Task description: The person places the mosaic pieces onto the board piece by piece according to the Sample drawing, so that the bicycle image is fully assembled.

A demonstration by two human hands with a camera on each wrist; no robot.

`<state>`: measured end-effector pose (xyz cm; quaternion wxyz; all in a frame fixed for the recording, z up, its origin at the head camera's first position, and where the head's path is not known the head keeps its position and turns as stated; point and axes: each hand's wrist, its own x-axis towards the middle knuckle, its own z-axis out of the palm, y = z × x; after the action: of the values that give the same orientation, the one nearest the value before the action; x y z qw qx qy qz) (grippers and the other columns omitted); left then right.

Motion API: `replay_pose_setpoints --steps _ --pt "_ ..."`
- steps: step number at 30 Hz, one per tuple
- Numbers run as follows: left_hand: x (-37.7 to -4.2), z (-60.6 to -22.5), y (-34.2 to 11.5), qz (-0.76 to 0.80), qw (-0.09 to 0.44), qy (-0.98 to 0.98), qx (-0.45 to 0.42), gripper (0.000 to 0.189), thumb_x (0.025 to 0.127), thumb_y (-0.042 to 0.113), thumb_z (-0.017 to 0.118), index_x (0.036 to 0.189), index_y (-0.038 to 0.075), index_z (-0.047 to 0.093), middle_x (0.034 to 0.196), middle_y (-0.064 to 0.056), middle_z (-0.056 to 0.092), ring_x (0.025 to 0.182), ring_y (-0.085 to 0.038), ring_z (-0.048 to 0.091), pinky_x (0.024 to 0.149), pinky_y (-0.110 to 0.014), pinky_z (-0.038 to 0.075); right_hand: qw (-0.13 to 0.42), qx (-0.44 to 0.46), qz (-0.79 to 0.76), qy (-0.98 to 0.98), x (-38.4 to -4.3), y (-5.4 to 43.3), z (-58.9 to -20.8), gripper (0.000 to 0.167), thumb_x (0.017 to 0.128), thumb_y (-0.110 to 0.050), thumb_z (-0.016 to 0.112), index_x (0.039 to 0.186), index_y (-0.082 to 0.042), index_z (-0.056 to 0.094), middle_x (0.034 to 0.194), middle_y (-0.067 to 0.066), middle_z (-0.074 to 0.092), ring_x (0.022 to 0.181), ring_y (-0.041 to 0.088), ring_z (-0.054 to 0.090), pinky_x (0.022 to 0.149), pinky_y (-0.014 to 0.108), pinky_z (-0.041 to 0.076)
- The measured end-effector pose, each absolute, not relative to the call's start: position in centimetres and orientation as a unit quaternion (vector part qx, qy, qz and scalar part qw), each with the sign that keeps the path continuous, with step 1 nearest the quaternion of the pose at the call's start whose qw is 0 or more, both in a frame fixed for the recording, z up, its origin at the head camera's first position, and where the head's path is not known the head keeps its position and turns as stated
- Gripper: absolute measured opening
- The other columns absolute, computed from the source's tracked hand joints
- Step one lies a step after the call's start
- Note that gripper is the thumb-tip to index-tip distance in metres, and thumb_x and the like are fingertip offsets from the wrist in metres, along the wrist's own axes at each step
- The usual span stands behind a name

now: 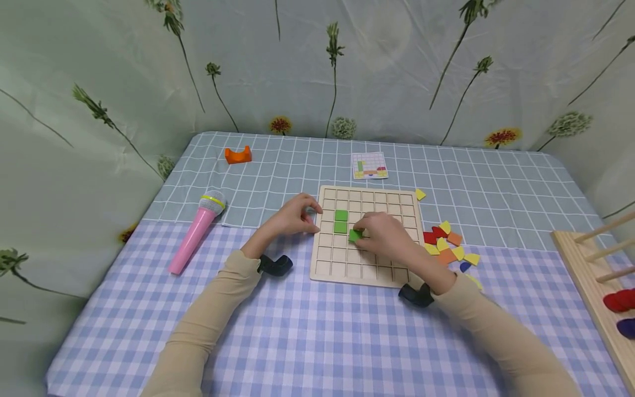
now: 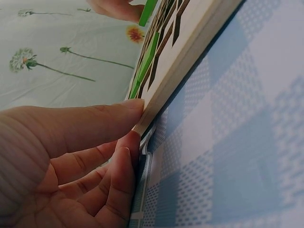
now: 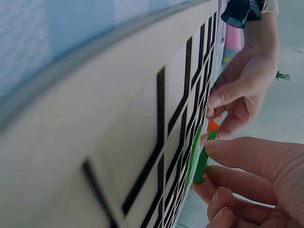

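A square wooden grid board (image 1: 364, 270) lies on the table. Two green square tiles (image 1: 340, 221) sit on it, one behind the other, left of its middle. My right hand (image 1: 388, 236) pinches another green square tile (image 3: 204, 161) between thumb and fingers. This tile is tilted close over the board, to the right of and a little nearer than the pair. My left hand (image 1: 294, 215) holds the board's left edge, with its thumb (image 2: 118, 116) against the rim and its curled fingers (image 2: 121, 175) beside it.
Right of the board lie several red, yellow, orange and blue pieces (image 1: 447, 255). A grid pattern card (image 1: 369, 165) is behind it. A pink microphone (image 1: 195, 231) and an orange curved block (image 1: 238, 155) stand at left. A wooden rack (image 1: 590, 286) with beads occupies the right edge.
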<state>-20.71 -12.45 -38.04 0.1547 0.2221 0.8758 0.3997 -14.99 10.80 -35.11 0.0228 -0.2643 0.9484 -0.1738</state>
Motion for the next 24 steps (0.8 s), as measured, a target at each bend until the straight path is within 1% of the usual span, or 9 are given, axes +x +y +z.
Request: replay_pose_setpoints --steps 10,16,19,24 --pt "-20.7 -37.9 -12.3 0.402 0.158 0.875 0.218 0.039 0.075 0.002 0.074 0.111 -0.003 0.060 0.129 -0.020 0.045 0.073 -0.012 0.059 0.063 -0.017 0.047 0.028 -0.280 -0.174 0.944 -14.9 9.4 -35.3 0.013 0.078 -0.012 0.069 0.089 -0.007 0.073 0.082 0.003 0.066 0.071 0.013 0.054 0.063 0.026 0.047" --pt "-20.7 -38.0 -12.4 0.407 0.157 0.872 0.223 0.038 0.075 0.002 0.073 0.110 -0.003 0.059 0.129 -0.021 0.044 0.071 -0.010 0.059 0.062 -0.017 0.047 0.031 -0.284 -0.160 0.945 -15.1 9.0 -35.7 0.012 0.079 -0.011 0.068 0.089 -0.007 0.073 0.080 0.003 0.065 0.068 0.012 0.049 0.058 0.021 0.040" --pt "-20.7 -38.0 -12.3 0.406 0.157 0.872 0.222 0.038 0.075 0.002 0.073 0.110 -0.003 0.059 0.129 -0.021 0.044 0.071 -0.010 0.058 0.062 -0.017 0.047 0.029 -0.289 -0.155 0.944 -15.1 8.9 -35.9 0.013 0.079 -0.012 0.069 0.090 -0.007 0.073 0.081 0.003 0.065 0.068 0.012 0.049 0.058 0.021 0.040" --pt "-20.7 -38.1 -12.3 0.410 0.160 0.871 0.217 0.037 0.076 0.001 0.072 0.110 -0.003 0.059 0.130 -0.020 0.044 0.071 -0.010 0.058 0.061 -0.016 0.047 0.022 -0.298 -0.161 0.941 -15.2 8.8 -36.1 0.014 0.078 -0.014 0.070 0.090 -0.008 0.073 0.084 0.003 0.064 0.070 0.012 0.053 0.060 0.023 0.045"
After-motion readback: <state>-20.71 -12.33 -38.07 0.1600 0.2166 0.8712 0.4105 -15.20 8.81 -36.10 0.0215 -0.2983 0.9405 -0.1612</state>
